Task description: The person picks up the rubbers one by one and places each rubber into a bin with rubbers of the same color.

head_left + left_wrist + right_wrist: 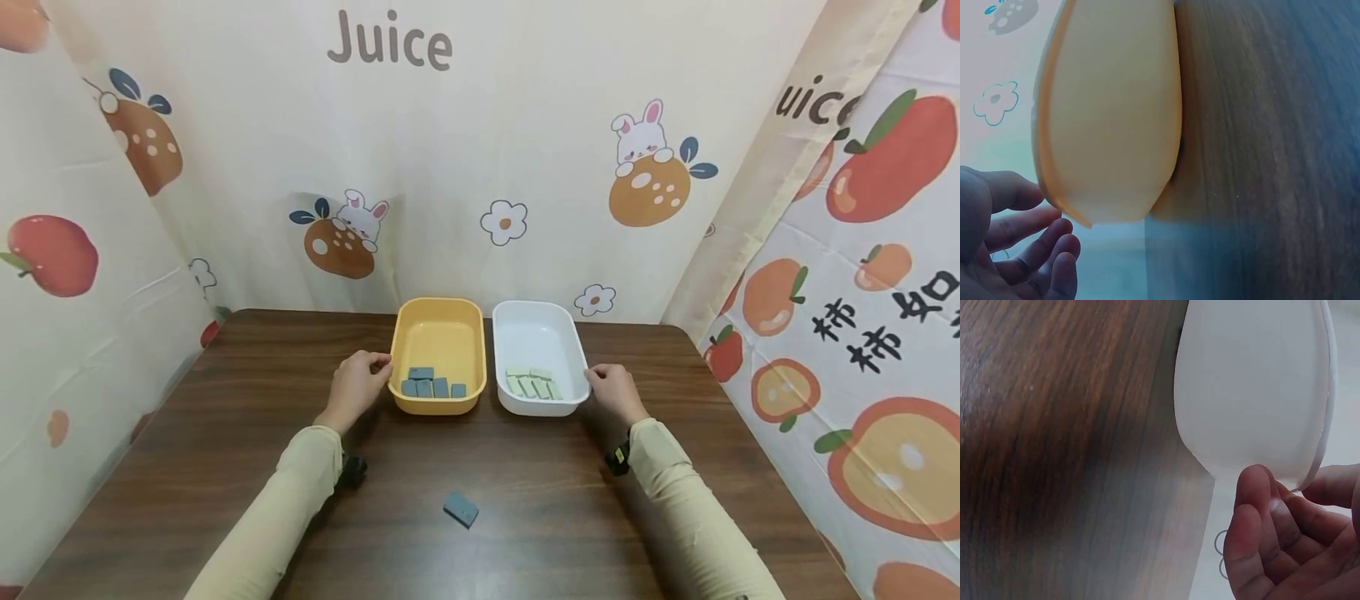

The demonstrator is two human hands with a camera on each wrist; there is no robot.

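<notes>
A yellow tray [438,406] and a white tray [536,407] stand side by side at the table's back. My left hand [356,387] pinches the yellow tray's left rim between thumb and forefinger; the left wrist view shows the other fingers [1063,269] loosely bent below. On the white tray's right rim, my right hand [617,390] has a similar pinch, its fingers [1252,487] bent near the wall. Several grey-blue blocks [422,373] lie in the yellow tray's near end. The white tray holds several pale green blocks [542,374].
One loose grey-blue block [461,509] lies on the dark wooden table [390,550], nearer to me than the trays. A printed curtain [450,150] hangs right behind the table's back edge, with more fabric on both sides.
</notes>
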